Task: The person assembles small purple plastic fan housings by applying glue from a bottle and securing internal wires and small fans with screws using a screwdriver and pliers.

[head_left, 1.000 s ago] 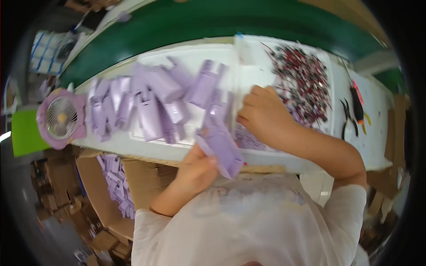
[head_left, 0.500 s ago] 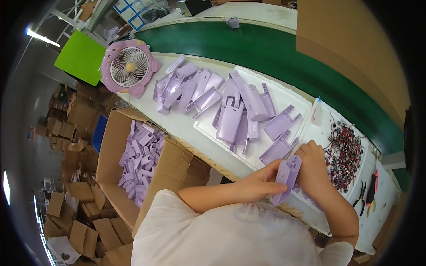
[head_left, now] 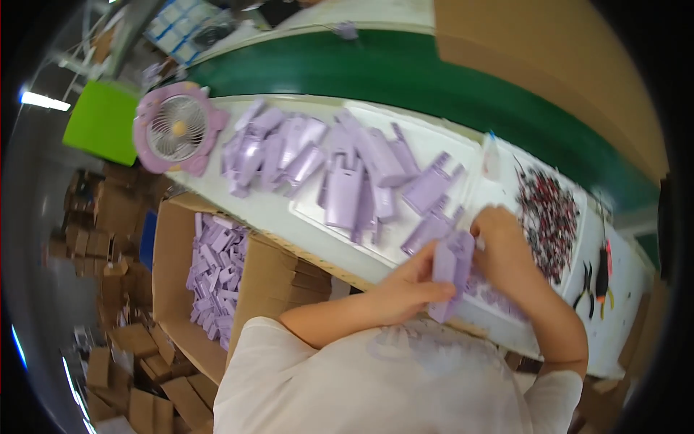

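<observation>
Head view: left hand (head_left: 406, 291) gripping purple housing (head_left: 452, 267).
Housing lies at that hand's 3 o'clock; right hand (head_left: 499, 242), fingers bent, is at the housing's 2 o'clock; its grip cannot be determined.

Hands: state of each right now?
Left hand: closed, holding a purple casing.
Right hand: fingers curled at the casing's upper end; cannot tell if holding anything.

Even light, glaring tube lamp (head_left: 45, 100) upper left, black fisheye rim, seemingly slight motion blur.
</observation>
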Available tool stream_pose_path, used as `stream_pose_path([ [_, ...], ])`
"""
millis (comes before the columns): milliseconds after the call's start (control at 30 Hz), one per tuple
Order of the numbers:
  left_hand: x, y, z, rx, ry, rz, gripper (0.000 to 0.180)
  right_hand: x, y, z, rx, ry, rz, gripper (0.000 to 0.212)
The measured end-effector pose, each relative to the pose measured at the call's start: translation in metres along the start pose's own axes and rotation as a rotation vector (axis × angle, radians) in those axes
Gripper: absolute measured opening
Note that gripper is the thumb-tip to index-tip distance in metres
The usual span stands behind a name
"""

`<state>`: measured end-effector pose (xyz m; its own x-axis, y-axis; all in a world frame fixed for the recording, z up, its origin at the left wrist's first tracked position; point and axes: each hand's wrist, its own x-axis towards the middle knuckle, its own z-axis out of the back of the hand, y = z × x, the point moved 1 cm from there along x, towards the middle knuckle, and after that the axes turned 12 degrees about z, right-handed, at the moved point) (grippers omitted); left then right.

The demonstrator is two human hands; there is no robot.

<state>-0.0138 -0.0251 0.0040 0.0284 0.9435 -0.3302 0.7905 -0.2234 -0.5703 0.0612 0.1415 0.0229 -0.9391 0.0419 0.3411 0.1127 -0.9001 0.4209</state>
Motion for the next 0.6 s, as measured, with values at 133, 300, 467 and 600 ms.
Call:
stream_pose_path([
  [133, -0.004, -0.012, -0.004, -0.107, 0.009, 0.001, 0.058, -0.002, -0.001, 0.034, 0.382, -0.141, -0.236, 0.012],
  [300, 0.008, -0.018, -0.013, -0.063, 0.056, 0.009, 0.065, -0.025, 0.010, 0.034, 0.590, -0.310, -0.107, 0.017],
  [467, 0.008, -0.013, -0.014, -0.030, 0.053, 0.097, 0.070, -0.038, 0.016, 0.020, 0.350, -0.475, 0.039, 0.015],
  [600, 0.008, -0.012, -0.013, 0.023, 0.052, 0.063, 0.071, -0.046, 0.014, 0.023, 0.300, -0.416, 0.043, 0.016],
])
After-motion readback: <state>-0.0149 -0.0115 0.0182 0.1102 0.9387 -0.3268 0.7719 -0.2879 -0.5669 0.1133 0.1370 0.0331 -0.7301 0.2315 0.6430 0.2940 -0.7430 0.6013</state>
